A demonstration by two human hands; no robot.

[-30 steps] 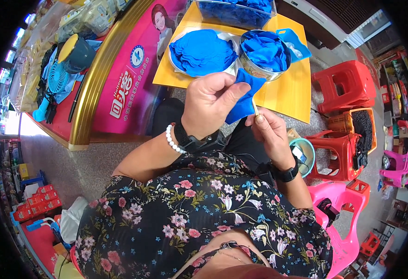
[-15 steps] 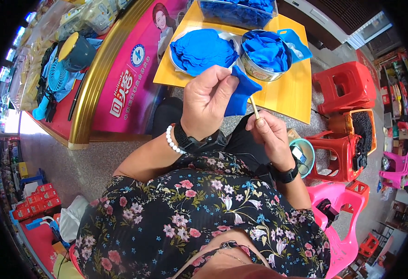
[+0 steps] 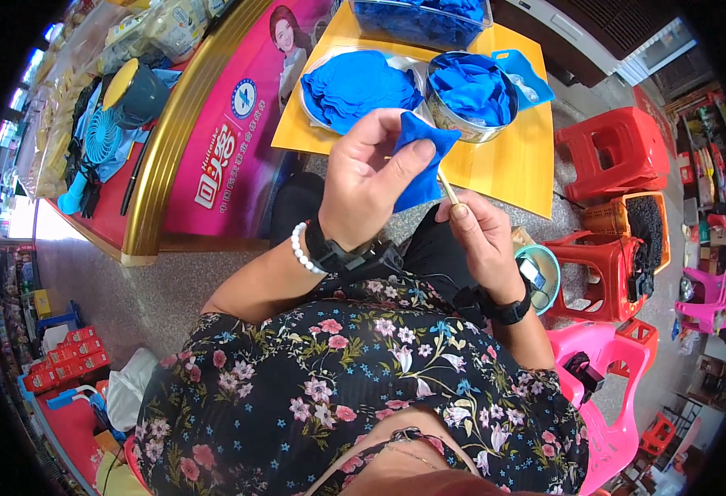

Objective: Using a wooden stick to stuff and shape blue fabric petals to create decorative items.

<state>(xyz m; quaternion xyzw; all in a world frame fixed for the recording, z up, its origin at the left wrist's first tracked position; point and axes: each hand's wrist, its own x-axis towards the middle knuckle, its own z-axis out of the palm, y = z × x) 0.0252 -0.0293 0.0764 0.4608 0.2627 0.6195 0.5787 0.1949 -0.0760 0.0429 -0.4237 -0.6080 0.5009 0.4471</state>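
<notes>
My left hand (image 3: 371, 169) pinches a blue cloth piece (image 3: 419, 190) between thumb and fingers, its upper corner standing up past the thumb. A thin pale wooden stick (image 3: 446, 187) is gripped in my right hand (image 3: 480, 240), its upper end against the cloth's right side; the tip is hidden there. Just beyond my hands, a stack of flat blue cloth pieces (image 3: 359, 87) lies on a white plate (image 3: 310, 116). To its right stands a round tub (image 3: 467, 131) filled with more crumpled blue pieces (image 3: 470, 87).
These sit on a yellow tabletop (image 3: 512, 178), with a clear bin (image 3: 419, 37) of blue pieces at its far edge and a blue scoop-like tray (image 3: 527, 78). A gold-edged counter (image 3: 160, 157) stands left. Red stools (image 3: 619, 153) and a pink chair (image 3: 603, 413) are right.
My left thumb has shifted right across the cloth, and the cloth's top corner now stands higher and further left. My right hand and the stick have moved slightly.
</notes>
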